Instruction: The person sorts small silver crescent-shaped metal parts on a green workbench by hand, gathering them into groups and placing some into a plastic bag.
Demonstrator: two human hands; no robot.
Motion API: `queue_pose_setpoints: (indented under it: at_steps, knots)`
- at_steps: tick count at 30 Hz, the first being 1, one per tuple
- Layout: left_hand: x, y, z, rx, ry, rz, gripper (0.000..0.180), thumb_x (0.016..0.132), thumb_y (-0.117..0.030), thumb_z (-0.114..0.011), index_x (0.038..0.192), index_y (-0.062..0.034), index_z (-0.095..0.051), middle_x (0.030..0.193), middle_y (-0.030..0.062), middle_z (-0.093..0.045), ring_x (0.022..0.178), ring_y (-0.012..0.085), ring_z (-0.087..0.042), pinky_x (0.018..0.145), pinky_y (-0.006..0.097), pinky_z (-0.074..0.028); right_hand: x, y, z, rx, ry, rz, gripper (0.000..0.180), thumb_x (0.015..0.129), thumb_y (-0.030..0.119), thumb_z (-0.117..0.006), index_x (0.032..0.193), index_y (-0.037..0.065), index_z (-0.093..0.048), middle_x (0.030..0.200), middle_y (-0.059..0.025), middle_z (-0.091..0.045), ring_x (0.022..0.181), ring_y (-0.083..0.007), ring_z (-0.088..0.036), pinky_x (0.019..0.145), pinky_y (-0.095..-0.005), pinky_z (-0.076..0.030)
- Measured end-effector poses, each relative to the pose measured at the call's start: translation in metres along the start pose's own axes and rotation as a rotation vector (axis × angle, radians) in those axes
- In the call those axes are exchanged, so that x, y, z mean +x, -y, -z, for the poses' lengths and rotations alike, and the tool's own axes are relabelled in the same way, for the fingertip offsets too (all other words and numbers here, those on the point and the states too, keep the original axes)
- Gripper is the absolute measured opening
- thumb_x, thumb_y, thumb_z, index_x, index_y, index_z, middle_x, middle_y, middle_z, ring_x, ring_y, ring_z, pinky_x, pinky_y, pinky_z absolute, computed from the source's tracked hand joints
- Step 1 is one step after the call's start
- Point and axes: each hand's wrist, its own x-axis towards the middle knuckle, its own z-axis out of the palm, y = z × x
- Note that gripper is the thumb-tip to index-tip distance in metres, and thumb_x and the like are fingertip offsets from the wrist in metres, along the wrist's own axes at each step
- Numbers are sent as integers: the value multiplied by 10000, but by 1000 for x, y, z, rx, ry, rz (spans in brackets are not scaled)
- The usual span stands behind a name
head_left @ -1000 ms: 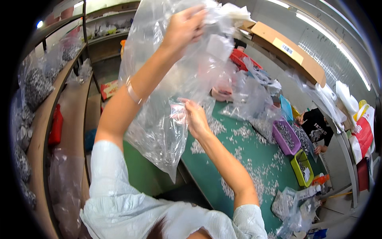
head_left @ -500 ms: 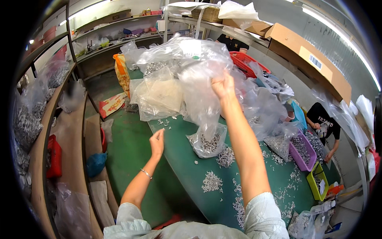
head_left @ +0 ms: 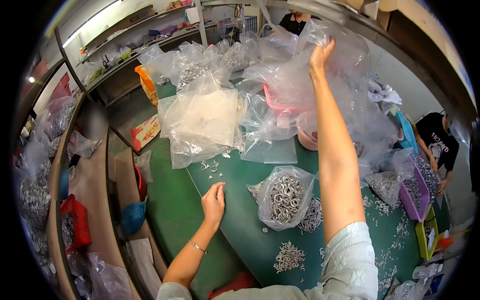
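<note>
Far left: wooden shelves (head_left: 95, 170) stacked with bagged metal parts, a red plastic bin (head_left: 75, 222) among them. On the green bench (head_left: 175, 215), left hand (head_left: 214, 201) resting palm down, fingers loosely spread, grip empty, a few loose silver rings (head_left: 212, 166) just beyond it. Behind those, flat clear plastic bags (head_left: 205, 122) piled in a heap. Right of the left hand, a clear plastic bag of silver metal rings (head_left: 285, 197) sitting on the bench, more rings (head_left: 289, 256) scattered nearby. Above, right hand (head_left: 320, 56) raised high, grip closed on a large clear plastic bag (head_left: 345, 85) hanging over the bench. Far right: purple tray (head_left: 417, 192) with small parts, another person's dark sleeve (head_left: 435, 142) beside it.
</note>
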Motion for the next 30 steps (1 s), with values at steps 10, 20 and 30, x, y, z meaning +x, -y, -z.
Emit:
queue_pose_setpoints:
  at_steps: [10, 20, 30]
  knots:
    - [3, -3, -11, -116, -25, 49, 126, 928, -30, -531, 967, -18, -650, 634, -16, -467, 558, 49, -359, 495, 248, -285, -33, -122, -4, -732, 790, -494, 732, 909, 288, -565, 1398, -152, -245, 1441, -365, -281, 1388, -426, -259, 1141, -404, -236]
    - [2, 3, -3, -30, -33, 59, 117, 923, -46, -545, 977, -16, -645, 747, 100, -621, 583, 166, -526, 567, 307, -433, -17, -43, 57, -1222, 563, 74, 574, 856, 377, -618, 1273, -6, -523, 1317, -247, -516, 1224, -391, -500, 1030, -524, -362]
    - [4, 23, 4, -25, -63, -39, 191, 962, -109, -503, 1003, 32, -624, 869, 136, -669, 749, 190, -604, 708, 326, -477, -109, 136, 170, -577, 1382, -107, 426, 859, 282, -632, 1172, -7, -601, 1059, -216, -662, 972, -359, -641, 845, -423, -502]
